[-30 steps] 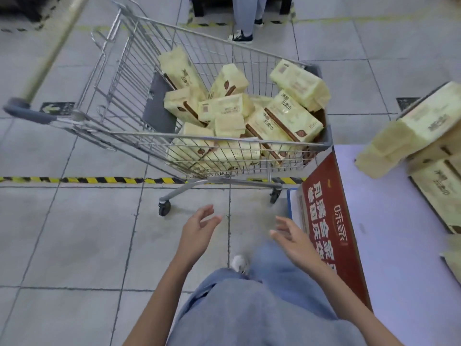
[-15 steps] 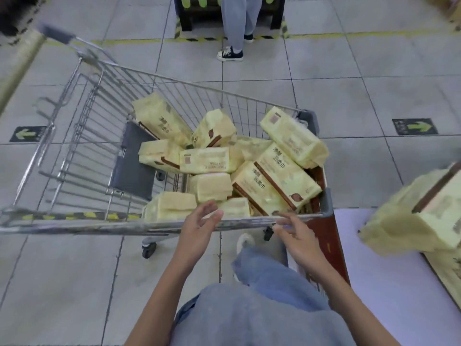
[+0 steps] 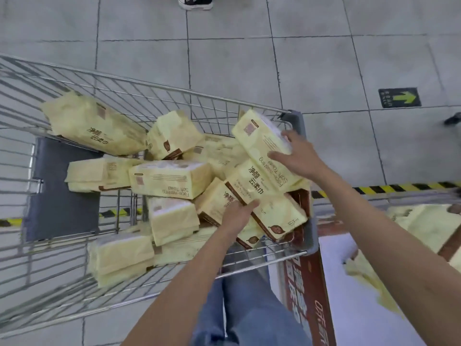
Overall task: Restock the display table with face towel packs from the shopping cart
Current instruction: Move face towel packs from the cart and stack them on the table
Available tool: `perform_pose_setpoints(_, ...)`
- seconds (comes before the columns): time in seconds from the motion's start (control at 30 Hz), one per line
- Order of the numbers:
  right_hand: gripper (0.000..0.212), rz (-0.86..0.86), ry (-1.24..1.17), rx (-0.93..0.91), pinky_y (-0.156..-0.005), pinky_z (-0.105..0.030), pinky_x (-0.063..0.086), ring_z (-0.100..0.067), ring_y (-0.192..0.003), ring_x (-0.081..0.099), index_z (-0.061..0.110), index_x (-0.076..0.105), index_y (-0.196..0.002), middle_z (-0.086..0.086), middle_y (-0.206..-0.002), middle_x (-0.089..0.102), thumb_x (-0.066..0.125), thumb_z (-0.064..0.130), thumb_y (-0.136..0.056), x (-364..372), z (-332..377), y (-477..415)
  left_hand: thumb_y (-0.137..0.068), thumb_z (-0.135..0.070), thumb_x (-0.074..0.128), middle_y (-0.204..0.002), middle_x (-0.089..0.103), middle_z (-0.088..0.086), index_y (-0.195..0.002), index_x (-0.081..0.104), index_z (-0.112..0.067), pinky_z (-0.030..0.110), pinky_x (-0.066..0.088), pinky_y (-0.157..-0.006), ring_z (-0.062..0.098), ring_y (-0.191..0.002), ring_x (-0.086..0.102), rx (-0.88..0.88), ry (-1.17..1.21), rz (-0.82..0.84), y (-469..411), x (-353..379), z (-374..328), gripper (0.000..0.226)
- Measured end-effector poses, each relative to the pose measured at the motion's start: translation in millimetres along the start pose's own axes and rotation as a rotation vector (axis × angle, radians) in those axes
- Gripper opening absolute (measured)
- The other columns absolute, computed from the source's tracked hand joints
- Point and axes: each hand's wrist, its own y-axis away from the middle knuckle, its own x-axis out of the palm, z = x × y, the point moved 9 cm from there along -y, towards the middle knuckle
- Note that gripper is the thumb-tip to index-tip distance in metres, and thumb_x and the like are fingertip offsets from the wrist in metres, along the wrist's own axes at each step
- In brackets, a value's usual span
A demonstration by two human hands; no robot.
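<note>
The wire shopping cart (image 3: 174, 93) holds several pale yellow face towel packs in a loose heap. One face towel pack (image 3: 259, 146) lies on top at the cart's right corner, tilted. My right hand (image 3: 296, 156) rests on its far upper side with fingers spread. My left hand (image 3: 239, 216) presses against its near lower edge, so the pack sits clasped between both hands. The display table (image 3: 349, 308), white on top with a red printed side panel (image 3: 306, 295), stands at the right against the cart, and stacked packs (image 3: 424, 228) lie blurred on it.
A grey seat flap (image 3: 62, 191) covers the cart's left part. Yellow-black floor tape (image 3: 399, 188) runs under the cart. A green arrow marker (image 3: 399, 97) is on the tiles at right. Another person's shoe (image 3: 195, 2) shows at the top edge.
My view has moved forward over the cart. Both hands went from the cart's near rim into the basket and closed on the top pack at the right corner.
</note>
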Motion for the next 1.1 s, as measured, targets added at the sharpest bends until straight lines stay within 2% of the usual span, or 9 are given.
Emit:
perform_pose_setpoints(0.13, 0.080, 0.121, -0.058, 0.062, -0.086, -0.028, 0.038, -0.016, -0.112, 0.047, 0.016, 0.031, -0.139, 0.001, -0.130, 0.045, 0.074, 0.040, -0.077, 13.5, -20.6, -29.5, -0.079, -0.046, 0.071, -0.119, 0.066, 0.005, -0.123, 0.056, -0.013, 0.037, 0.048, -0.096, 0.023, -0.107, 0.061, -0.139, 0.258, -0.025, -33.8, 12.1, 19.1, 0.057)
perform_pose_setpoints(0.2, 0.083, 0.214, -0.177, 0.154, -0.074, -0.024, 0.043, -0.014, -0.102, 0.052, 0.023, 0.030, -0.138, 0.007, -0.123, 0.047, 0.078, 0.039, -0.072, 20.4, -30.1, -38.9, -0.080, -0.038, 0.072, -0.112, 0.067, 0.005, -0.120, 0.054, -0.014, 0.031, 0.052, -0.084, 0.020, -0.100, 0.063, -0.224, 0.437, 0.030, -38.6, 22.7, 29.2, 0.050)
perform_pose_setpoints(0.43, 0.100, 0.365, -0.355, 0.230, -0.084, -0.040, 0.054, -0.016, -0.107, 0.060, 0.026, 0.025, -0.142, 0.007, -0.125, 0.050, 0.085, 0.029, -0.062, 37.6, -43.6, -53.4, -0.074, -0.030, 0.071, -0.109, 0.063, 0.008, -0.112, 0.052, -0.015, 0.033, 0.049, -0.082, 0.022, -0.101, 0.059, -0.336, 0.820, 0.211, -45.7, 56.6, 42.5, 0.045)
perform_pose_setpoints(0.63, 0.096, 0.412, -0.462, 0.259, -0.076, -0.040, 0.057, -0.018, -0.101, 0.065, 0.030, 0.026, -0.142, 0.008, -0.120, 0.056, 0.083, 0.022, -0.064, 38.6, -49.1, -52.0, -0.062, -0.037, 0.076, -0.128, 0.062, 0.006, -0.119, 0.057, -0.020, 0.030, 0.050, -0.080, 0.022, -0.117, 0.057, -0.270, 0.754, 0.235, -51.4, 67.2, 45.7, 0.062)
perform_pose_setpoints(0.77, 0.103, 0.473, -0.512, 0.279, -0.077, -0.046, 0.057, -0.026, -0.098, 0.069, 0.029, 0.035, -0.139, -0.003, -0.120, 0.065, 0.086, 0.029, -0.050, 39.0, -45.8, -53.0, -0.031, -0.049, 0.093, -0.124, 0.065, 0.005, -0.126, 0.054, -0.018, 0.035, 0.052, -0.089, 0.021, -0.116, 0.059, -0.236, 0.767, 0.273, -48.3, 67.8, 39.9, 0.108)
perform_pose_setpoints(0.87, 0.092, 0.505, -0.535, 0.273, -0.069, -0.040, 0.058, -0.026, -0.095, 0.070, 0.023, 0.039, -0.135, -0.005, -0.115, 0.067, 0.085, 0.020, -0.056, 36.5, -37.9, -47.6, -0.042, -0.043, 0.090, -0.122, 0.066, 0.005, -0.128, 0.053, -0.021, 0.042, 0.046, -0.100, 0.021, -0.114, 0.060, -0.190, 0.779, 0.253, -33.6, 67.1, 32.9, 0.096)
perform_pose_setpoints(0.93, 0.076, 0.507, -0.570, 0.255, -0.061, -0.033, 0.057, -0.021, -0.087, 0.072, 0.023, 0.045, -0.125, -0.002, -0.104, 0.070, 0.082, 0.013, -0.060, 31.0, -30.3, -39.5, -0.052, -0.031, 0.087, -0.122, 0.066, 0.004, -0.131, 0.050, -0.021, 0.043, 0.048, -0.097, 0.020, -0.112, 0.060, -0.164, 0.769, 0.203, -25.0, 61.3, 32.4, 0.088)
perform_pose_setpoints(1.03, 0.065, 0.473, -0.699, 0.259, -0.059, -0.032, 0.056, -0.022, -0.085, 0.071, 0.018, 0.046, -0.125, -0.004, -0.101, 0.072, 0.072, 0.012, -0.066, 18.2, -29.1, -20.8, -0.041, -0.038, 0.090, -0.121, 0.067, 0.002, -0.126, 0.053, -0.023, 0.043, 0.049, -0.095, 0.021, -0.112, 0.061, -0.136, 0.709, 0.135, -13.1, 40.9, 21.0, 0.094)
perform_pose_setpoints(1.1, 0.061, 0.428, -0.797, 0.257, -0.059, -0.033, 0.057, -0.023, -0.083, 0.071, 0.016, 0.047, -0.125, -0.004, -0.096, 0.073, 0.066, 0.017, -0.068, 9.4, -27.6, -3.5, -0.048, -0.034, 0.089, -0.119, 0.066, 0.001, -0.124, 0.053, -0.023, 0.043, 0.049, -0.095, 0.022, -0.111, 0.061, -0.074, 0.631, 0.065, -6.4, 15.0, 6.2, 0.084)
